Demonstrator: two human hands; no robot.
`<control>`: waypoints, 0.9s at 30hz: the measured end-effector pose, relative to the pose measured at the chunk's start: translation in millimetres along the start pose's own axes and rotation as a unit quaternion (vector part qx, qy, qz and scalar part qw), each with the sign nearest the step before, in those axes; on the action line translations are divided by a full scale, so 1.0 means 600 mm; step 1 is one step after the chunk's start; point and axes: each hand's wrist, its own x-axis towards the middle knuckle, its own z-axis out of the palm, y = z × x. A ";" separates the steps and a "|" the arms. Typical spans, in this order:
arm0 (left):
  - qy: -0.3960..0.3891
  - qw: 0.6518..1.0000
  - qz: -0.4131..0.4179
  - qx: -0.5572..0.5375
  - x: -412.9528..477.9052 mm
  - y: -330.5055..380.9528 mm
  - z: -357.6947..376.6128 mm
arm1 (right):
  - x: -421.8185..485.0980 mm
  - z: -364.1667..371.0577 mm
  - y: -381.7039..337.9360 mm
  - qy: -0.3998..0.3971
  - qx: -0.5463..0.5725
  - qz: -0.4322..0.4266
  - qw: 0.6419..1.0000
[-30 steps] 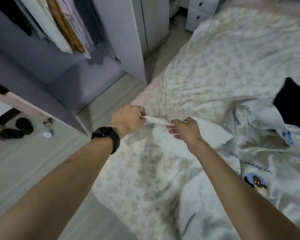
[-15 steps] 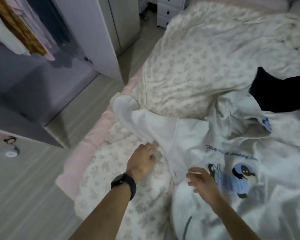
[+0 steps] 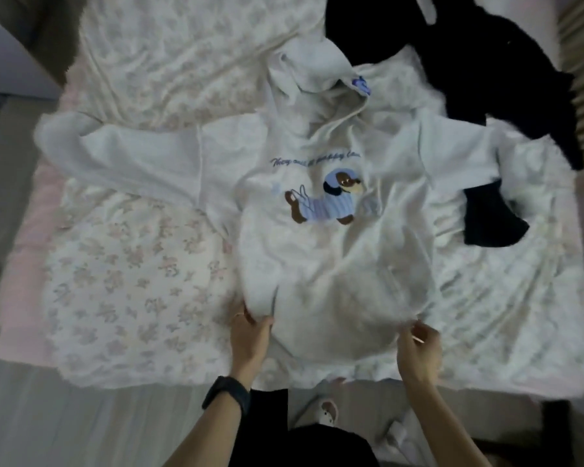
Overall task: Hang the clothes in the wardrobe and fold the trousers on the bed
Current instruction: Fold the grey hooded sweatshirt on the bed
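1. A white hooded sweatshirt with a dog print (image 3: 334, 264) is lying front-up on the floral-quilted bed (image 3: 132, 281).
2. The left hand (image 3: 250, 332) and right hand (image 3: 418, 345) are pinching its lower hem, each grip closed on cloth.
3. Pulling both corners evenly, towards the body, looks best for smoothing creases before hanging.
4. A black garment (image 3: 486, 62) is lying beyond.
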 end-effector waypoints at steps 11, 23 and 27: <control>-0.014 0.990 0.062 0.128 0.005 -0.079 0.000 | 0.065 -0.037 0.085 -0.067 0.084 0.016 0.994; 0.103 0.988 0.060 0.095 -0.099 -0.143 -0.031 | 0.084 -0.045 0.077 -0.178 0.265 0.108 0.942; 0.129 0.990 0.029 0.053 -0.148 -0.176 -0.069 | 0.028 -0.090 0.094 -0.086 0.296 0.026 0.951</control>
